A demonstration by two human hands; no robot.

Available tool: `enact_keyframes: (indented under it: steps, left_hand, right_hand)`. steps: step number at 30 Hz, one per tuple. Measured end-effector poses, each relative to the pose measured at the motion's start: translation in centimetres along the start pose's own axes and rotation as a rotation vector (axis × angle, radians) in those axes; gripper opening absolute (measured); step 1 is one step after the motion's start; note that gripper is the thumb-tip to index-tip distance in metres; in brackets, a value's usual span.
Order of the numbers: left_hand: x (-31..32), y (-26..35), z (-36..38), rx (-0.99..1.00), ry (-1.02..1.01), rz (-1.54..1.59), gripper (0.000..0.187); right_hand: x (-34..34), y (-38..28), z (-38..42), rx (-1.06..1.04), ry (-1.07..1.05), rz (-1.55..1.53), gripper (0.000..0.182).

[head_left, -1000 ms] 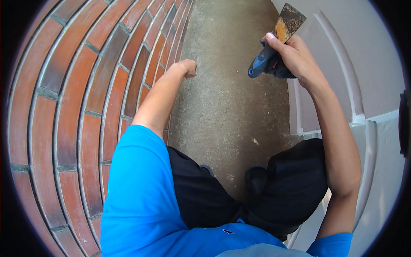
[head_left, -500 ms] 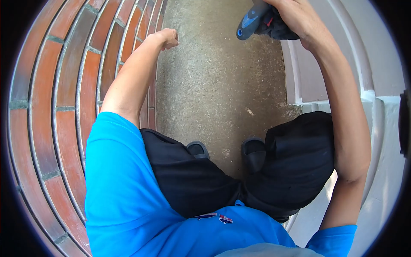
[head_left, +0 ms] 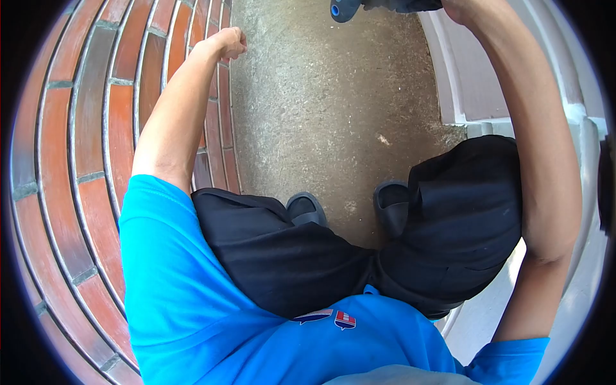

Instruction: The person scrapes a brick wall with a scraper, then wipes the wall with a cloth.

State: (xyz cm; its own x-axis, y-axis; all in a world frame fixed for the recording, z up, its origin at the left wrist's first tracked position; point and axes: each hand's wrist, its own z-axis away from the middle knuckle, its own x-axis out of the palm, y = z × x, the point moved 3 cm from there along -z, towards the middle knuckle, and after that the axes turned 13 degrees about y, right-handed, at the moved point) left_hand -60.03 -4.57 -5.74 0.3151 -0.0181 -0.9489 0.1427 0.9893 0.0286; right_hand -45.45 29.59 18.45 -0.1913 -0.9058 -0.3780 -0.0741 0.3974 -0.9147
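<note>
Loosely clenched at the upper left of the frame, the bare left hand [head_left: 230, 43] is hanging just beside a red-brown brick wall [head_left: 122, 122]; no object is showing in it, and I cannot tell whether it is touching the bricks. At the upper right, the bare right hand [head_left: 457, 9] is showing only its heel and wrist, so I cannot tell what its fingers are grasping. Between the 2 hands, at the top edge right of centre, a dark blue-grey rounded tool handle with a bright blue ring [head_left: 344, 9] is showing only its butt end. Its short visible part is slanting up and to the right; the rest is lying past the frame. The right hand is lying nearer to it, with a crumpled black item [head_left: 410, 5] filling the space between. Below, mottled grey-brown concrete floor [head_left: 321, 115] is stretching towards 2 dark grey sandals [head_left: 310, 218].
</note>
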Motion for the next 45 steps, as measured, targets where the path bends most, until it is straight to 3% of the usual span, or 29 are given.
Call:
enact_keyframes:
  steps: [6, 10, 15, 17, 20, 27, 29, 35, 39, 42, 45]
  left_hand:
    - [-0.8, 1.3, 1.0, -0.003, 0.013, -0.147, 0.014]
    - [-0.2, 0.3, -0.4, 0.123, 0.136, -0.173, 0.014]
    - [-0.6, 1.1, 0.3, 0.053, 0.068, -0.133, 0.019]
    - [-1.0, 1.4, 0.7, 0.018, 0.051, -0.132, 0.022]
    - [-0.3, 0.8, 0.0, 0.044, 0.081, -0.123, 0.024]
    - [-1.1, 1.0, 0.5, 0.007, 0.031, -0.087, 0.024]
    - [-1.8, 1.8, 1.3, -0.030, -0.002, -0.083, 0.025]
    - [-2.3, 2.6, 2.3, -0.095, -0.096, 0.014, 0.022]
    - [-2.2, 2.8, 2.4, -0.050, -0.127, -0.048, 0.015]
    - [-2.0, 2.8, 1.9, 0.044, -0.049, -0.197, 0.019]
    - [-2.5, 2.8, 2.4, 0.073, -0.037, -0.149, 0.026]
  right_hand:
    - [-0.8, 0.6, 0.3, -0.141, -0.118, -0.069, 0.031]
    - [0.0, -0.1, -0.6, 0.025, -0.060, 0.005, 0.032]
    - [-0.7, 1.0, -0.7, -0.124, -0.103, -0.056, 0.032]
    - [-0.1, 1.0, -1.6, -0.045, -0.076, 0.021, 0.033]
    - [-0.7, 1.0, -0.6, -0.142, -0.148, -0.105, 0.034]
    - [-1.2, 0.1, -0.3, -0.043, -0.195, -0.062, 0.034]
    - [-0.8, 0.5, -0.5, -0.108, -0.135, -0.075, 0.034]
    - [-0.2, 0.9, -1.4, -0.010, -0.093, -0.012, 0.032]
    - [-0.6, 0.7, -0.7, -0.081, -0.139, -0.079, 0.031]
    - [-0.4, 0.6, -0.8, -0.037, -0.144, -0.089, 0.031]
    - [-1.0, -0.1, -0.2, -0.011, -0.179, -0.100, 0.031]
